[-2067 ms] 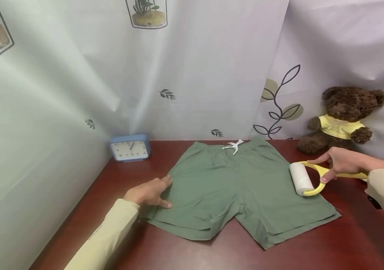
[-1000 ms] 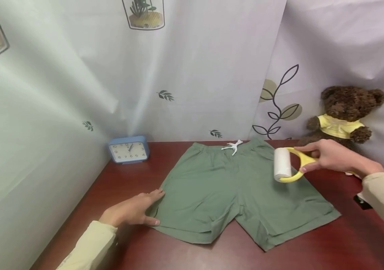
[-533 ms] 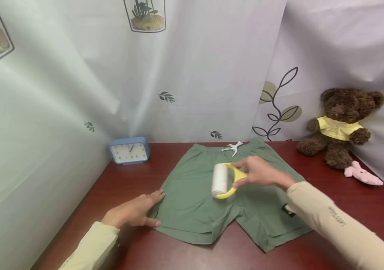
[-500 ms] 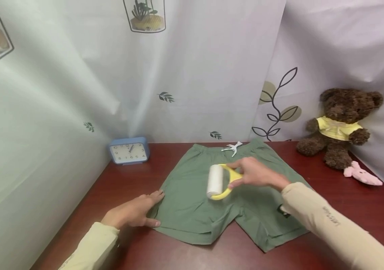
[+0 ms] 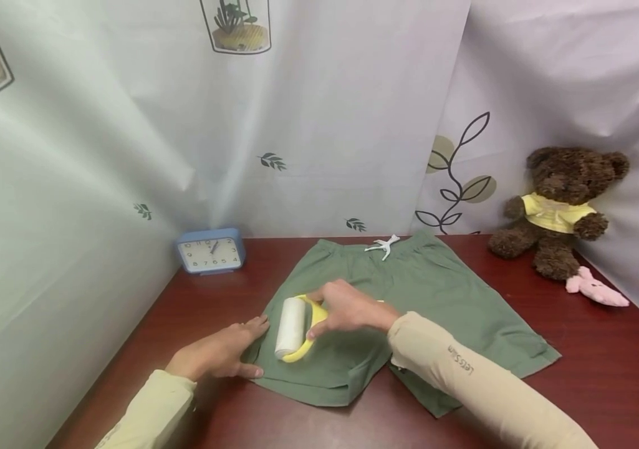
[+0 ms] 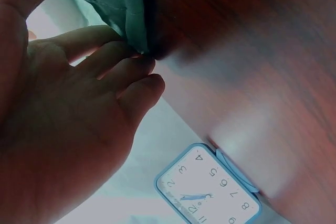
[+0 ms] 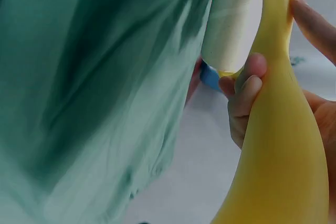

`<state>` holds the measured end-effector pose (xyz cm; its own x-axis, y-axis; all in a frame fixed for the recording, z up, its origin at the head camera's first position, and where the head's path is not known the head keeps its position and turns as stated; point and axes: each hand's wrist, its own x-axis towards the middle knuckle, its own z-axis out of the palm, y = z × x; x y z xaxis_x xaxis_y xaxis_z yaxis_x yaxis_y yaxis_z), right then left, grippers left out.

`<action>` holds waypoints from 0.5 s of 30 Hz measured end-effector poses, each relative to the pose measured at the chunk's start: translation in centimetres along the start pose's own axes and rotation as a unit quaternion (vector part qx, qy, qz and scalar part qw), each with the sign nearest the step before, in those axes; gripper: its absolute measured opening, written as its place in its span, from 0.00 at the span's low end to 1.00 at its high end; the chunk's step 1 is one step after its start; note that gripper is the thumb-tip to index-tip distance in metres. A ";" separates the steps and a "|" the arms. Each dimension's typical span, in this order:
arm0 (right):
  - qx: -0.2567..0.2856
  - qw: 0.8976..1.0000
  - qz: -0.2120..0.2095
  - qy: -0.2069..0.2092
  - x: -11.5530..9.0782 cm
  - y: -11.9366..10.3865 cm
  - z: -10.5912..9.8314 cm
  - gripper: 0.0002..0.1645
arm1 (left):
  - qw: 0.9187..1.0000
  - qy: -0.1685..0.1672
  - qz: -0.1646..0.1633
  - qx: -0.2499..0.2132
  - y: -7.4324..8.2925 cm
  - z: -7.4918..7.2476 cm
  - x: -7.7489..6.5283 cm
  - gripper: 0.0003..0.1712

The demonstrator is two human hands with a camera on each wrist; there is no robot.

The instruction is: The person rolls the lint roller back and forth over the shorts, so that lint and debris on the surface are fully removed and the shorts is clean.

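Observation:
Green shorts (image 5: 437, 293) lie spread flat, their white drawstring at the far side. My right hand (image 5: 347, 308) grips a lint roller (image 5: 291, 327) with a white roll and yellow frame. The roll lies over the left leg of the shorts, close to the outer seam. In the right wrist view, my fingers wrap the thick yellow handle (image 7: 278, 145) beside the green cloth. My left hand (image 5: 221, 352) rests at the outer edge of that same leg, fingers extended, fingertips on the fabric. The left wrist view shows those fingers (image 6: 139, 95) against the green edge.
A blue alarm clock (image 5: 211, 251) stands at the back left of the dark red table (image 5: 151, 368). At the back right sits a brown teddy bear (image 5: 555, 212) in a yellow shirt, with a small pink plush (image 5: 596, 289) in front. Patterned cloth walls (image 5: 325, 125) border the table.
My right hand has carried the lint roller leftward from the right leg across to the left leg. Earlier, my left hand slid slightly down toward the hem. The pink plush came into view.

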<state>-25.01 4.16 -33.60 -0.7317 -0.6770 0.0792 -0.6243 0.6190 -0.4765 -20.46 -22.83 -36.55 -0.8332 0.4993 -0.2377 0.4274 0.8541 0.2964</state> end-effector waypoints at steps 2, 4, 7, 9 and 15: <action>-0.006 1.000 -0.002 -0.007 0.4 -0.5 0.5 0.34 | 1.000 0.000 0.000 0.003 0.0 0.0 0.0 0.52; -0.008 1.000 0.003 -0.016 0.6 -0.8 0.9 0.36 | 1.000 -0.002 0.001 0.005 0.0 -0.1 0.0 0.51; -0.011 0.999 0.017 -0.026 0.9 -1.1 1.2 0.39 | 1.000 -0.005 -0.001 0.009 0.1 -0.1 0.1 0.51; -0.011 0.999 0.020 -0.027 1.0 -1.1 1.2 0.37 | 1.000 -0.007 -0.005 0.012 0.1 -0.2 0.2 0.51; -0.022 0.999 -0.011 -0.022 0.7 -0.3 1.0 0.27 | 1.000 -0.018 -0.019 0.014 0.5 -0.3 0.2 0.52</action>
<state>-25.06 3.08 -34.29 -0.7058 -0.7066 0.0510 -0.6525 0.6204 -0.4351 -20.51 -22.39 -36.13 -0.8360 0.4713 -0.2810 0.4060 0.8758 0.2611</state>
